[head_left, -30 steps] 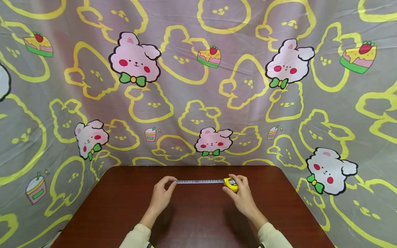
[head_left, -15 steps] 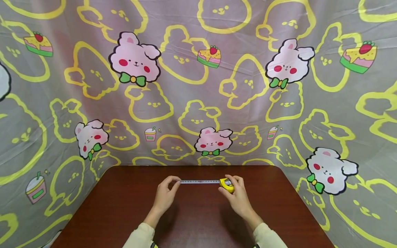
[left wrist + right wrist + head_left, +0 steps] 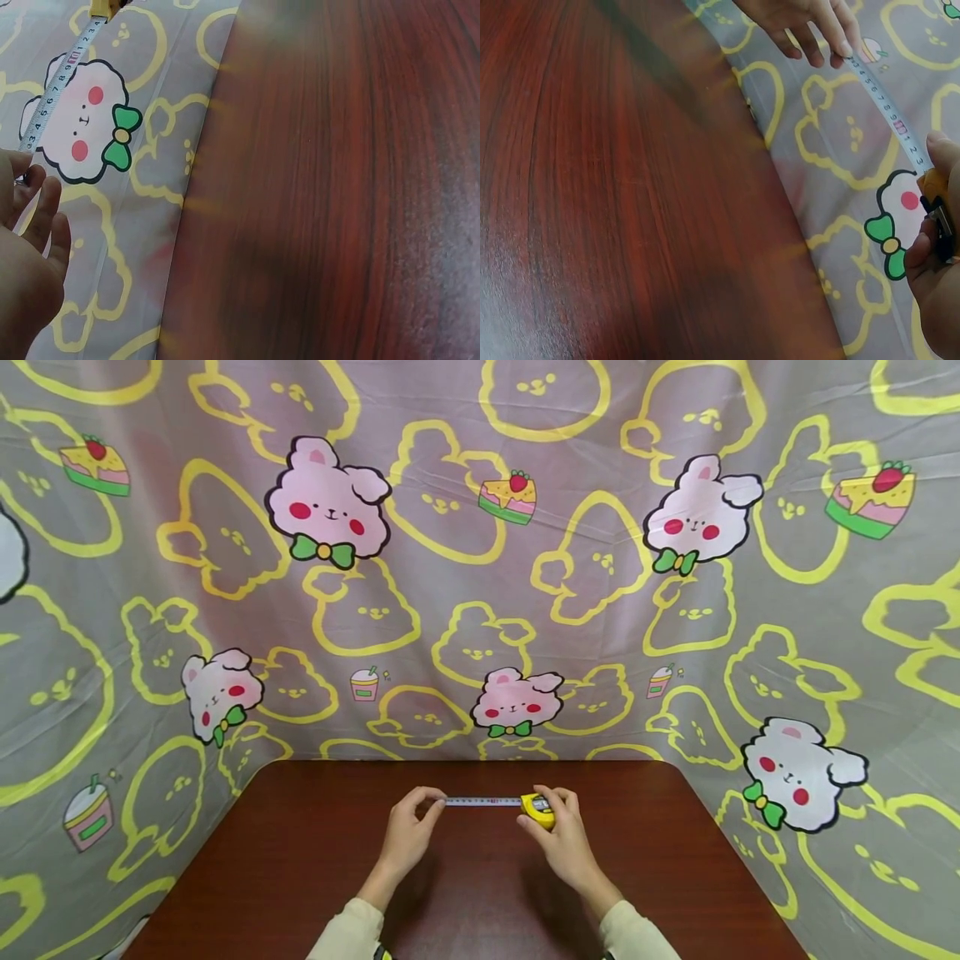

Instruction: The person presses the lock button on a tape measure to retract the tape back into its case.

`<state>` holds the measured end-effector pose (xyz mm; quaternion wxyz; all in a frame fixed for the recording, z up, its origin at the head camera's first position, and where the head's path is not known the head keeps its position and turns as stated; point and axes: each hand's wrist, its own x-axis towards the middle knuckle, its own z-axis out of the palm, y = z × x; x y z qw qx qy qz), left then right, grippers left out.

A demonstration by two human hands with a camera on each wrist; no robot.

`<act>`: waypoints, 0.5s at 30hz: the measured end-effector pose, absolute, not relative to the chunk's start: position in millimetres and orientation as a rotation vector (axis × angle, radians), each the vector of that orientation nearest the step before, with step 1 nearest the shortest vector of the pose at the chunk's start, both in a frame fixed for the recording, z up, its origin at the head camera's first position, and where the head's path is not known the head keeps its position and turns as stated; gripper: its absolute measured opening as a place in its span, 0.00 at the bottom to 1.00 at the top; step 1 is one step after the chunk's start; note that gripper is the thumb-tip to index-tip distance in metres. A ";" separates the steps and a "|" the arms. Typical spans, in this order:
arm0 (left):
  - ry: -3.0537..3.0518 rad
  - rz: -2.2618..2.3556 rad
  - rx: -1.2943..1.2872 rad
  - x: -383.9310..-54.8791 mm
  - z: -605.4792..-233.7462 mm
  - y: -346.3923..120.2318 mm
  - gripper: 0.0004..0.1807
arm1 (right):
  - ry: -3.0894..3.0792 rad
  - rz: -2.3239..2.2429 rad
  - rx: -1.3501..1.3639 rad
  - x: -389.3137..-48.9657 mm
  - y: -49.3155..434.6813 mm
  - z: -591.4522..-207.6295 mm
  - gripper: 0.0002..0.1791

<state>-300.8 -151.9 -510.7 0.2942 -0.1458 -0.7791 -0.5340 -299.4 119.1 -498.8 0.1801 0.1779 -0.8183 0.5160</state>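
Observation:
A yellow tape measure point(image 3: 539, 810) is held above the table by my right hand point(image 3: 564, 843), thumb on one side and fingers on the other. Its white blade point(image 3: 483, 802) runs out to the left, straight and level. My left hand point(image 3: 408, 833) pinches the blade's free end between thumb and fingertips. In the left wrist view the blade point(image 3: 56, 90) slants up from the left hand point(image 3: 34, 247) to the yellow case at the top. The right wrist view shows the case point(image 3: 934, 195) in the right hand point(image 3: 937, 300), its black clip facing the palm side.
A dark red-brown wooden table point(image 3: 480, 893) lies beneath both hands. A grey curtain point(image 3: 450, 568) printed with yellow outlines and white cartoon bunnies encloses the table at the back and both sides. Cream sleeves point(image 3: 348, 931) reach in from the near edge.
Both hands have come closer together, the right moving left with the case and the left moving right. The exposed length of blade between them has become shorter.

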 end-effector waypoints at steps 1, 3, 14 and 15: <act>-2.073 -1.426 -0.390 -301.2 -510.9 -150.7 0.03 | -2.314 1.466 0.497 -299.1 118.8 -498.4 0.30; -2.069 -1.435 -0.393 -302.0 -511.3 -148.4 0.04 | -2.325 1.481 0.485 -298.4 117.7 -497.5 0.30; -2.081 -1.427 -0.406 -303.1 -510.2 -139.1 0.06 | -2.306 1.457 0.503 -297.8 110.3 -500.4 0.29; -2.081 -1.429 -0.408 -303.4 -510.6 -138.8 0.06 | -2.305 1.459 0.502 -297.6 110.1 -500.4 0.29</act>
